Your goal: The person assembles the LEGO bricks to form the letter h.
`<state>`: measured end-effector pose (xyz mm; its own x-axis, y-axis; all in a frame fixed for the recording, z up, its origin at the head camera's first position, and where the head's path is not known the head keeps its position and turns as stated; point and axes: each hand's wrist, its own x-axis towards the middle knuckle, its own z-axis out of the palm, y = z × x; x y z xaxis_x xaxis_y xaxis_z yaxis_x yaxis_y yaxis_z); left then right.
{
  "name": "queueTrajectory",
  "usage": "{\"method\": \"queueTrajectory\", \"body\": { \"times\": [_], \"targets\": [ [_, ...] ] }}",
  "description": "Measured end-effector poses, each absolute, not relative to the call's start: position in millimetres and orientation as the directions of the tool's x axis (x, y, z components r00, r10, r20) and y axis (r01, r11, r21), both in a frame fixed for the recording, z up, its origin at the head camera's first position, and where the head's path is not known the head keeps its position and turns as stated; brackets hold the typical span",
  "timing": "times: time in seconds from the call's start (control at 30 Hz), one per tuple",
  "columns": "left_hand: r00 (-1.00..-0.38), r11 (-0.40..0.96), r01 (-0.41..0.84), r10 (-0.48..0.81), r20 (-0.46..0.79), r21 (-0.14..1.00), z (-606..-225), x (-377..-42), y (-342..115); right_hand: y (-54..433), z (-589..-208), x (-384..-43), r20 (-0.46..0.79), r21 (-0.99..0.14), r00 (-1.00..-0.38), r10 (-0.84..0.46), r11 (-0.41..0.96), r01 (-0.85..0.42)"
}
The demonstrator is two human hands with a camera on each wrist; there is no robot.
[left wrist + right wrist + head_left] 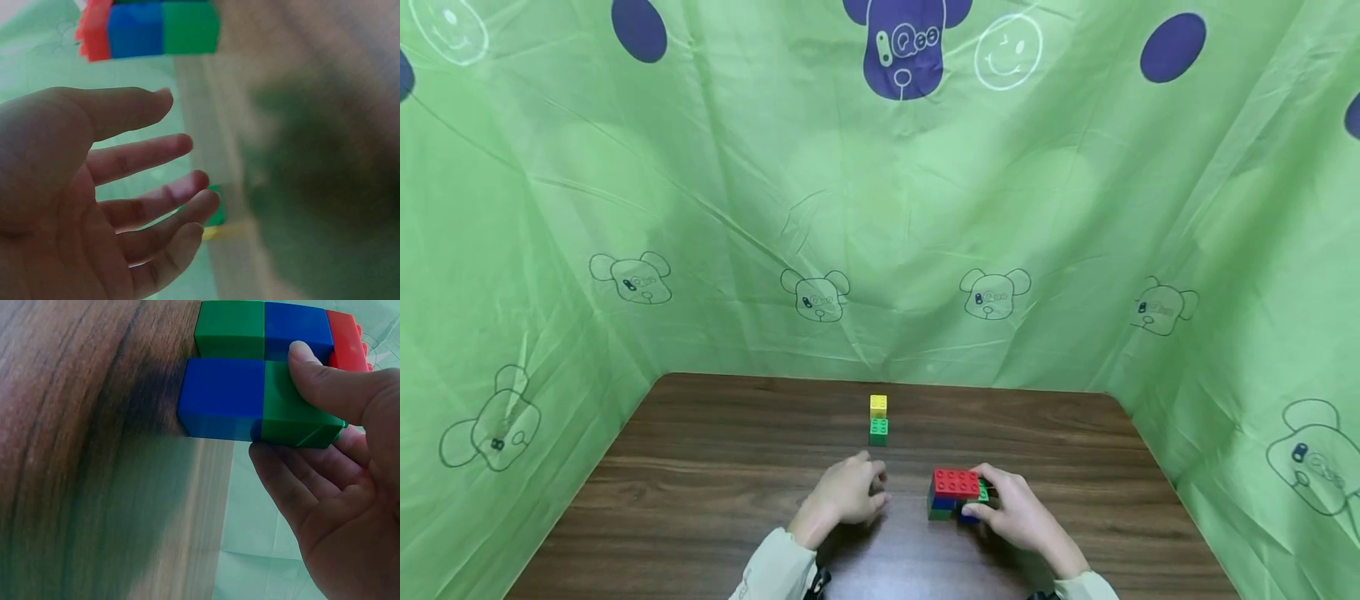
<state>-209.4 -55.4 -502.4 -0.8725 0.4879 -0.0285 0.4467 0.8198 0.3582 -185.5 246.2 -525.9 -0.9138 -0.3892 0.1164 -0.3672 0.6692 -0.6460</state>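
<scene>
The grip of your right hand (1022, 510) is clamping on a green square plastic block (297, 403), thumb and fingers pressing it from opposite sides. Below it, a blue square plastic block (219, 394) is joining it as a pair; whether this pair is touching the table (737, 437), I cannot tell. Just beside, a column of a green plastic block (230, 331) and a blue plastic block (299, 326) is carrying a red eight-stud plastic block (956, 482), which is overhanging toward your right hand. Your thumb is lying close to this column, so a sideways push could be tipping it; lifting the pair under the overhang could be prying the red block loose. Your left hand (846, 492), fingers apart, is holding nothing, so nothing is steadying the column there. Farther away, a small green block (878, 432) and a small yellow block (878, 406) are standing in line.
</scene>
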Motion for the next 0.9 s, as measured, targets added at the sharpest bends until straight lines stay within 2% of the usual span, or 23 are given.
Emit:
{"method": "queueTrajectory", "body": {
  "times": [0.2, 0.4, 0.57, 0.77, 0.9],
  "targets": [
    [-0.896, 0.847, 0.443, 0.425, 0.124, 0.296, -478, -240, -52, 247, -527, -187, 0.112, -0.624, -0.918, -0.38, 0.692, -0.363],
    [-0.873, 0.86, 0.467, 0.412, 0.259, 0.205, -462, -268, -45, 247, -527, -187, 0.111, -0.614, -0.921, -0.374, 0.702, -0.36],
    [-0.884, 0.881, 0.451, 0.42, 0.204, 0.141, -463, -285, -41, 246, -527, -187, 0.098, -0.614, -0.92, -0.38, 0.705, -0.356],
    [-0.913, 0.897, 0.407, 0.401, 0.072, 0.174, -476, -296, -39, 244, -528, -187, 0.088, -0.615, -0.921, -0.379, 0.707, -0.35],
    [-0.921, 0.909, 0.388, 0.389, 0.024, 0.15, -487, -301, -38, 243, -529, -187, 0.111, -0.594, -0.916, -0.385, 0.713, -0.372]
  ]
}}
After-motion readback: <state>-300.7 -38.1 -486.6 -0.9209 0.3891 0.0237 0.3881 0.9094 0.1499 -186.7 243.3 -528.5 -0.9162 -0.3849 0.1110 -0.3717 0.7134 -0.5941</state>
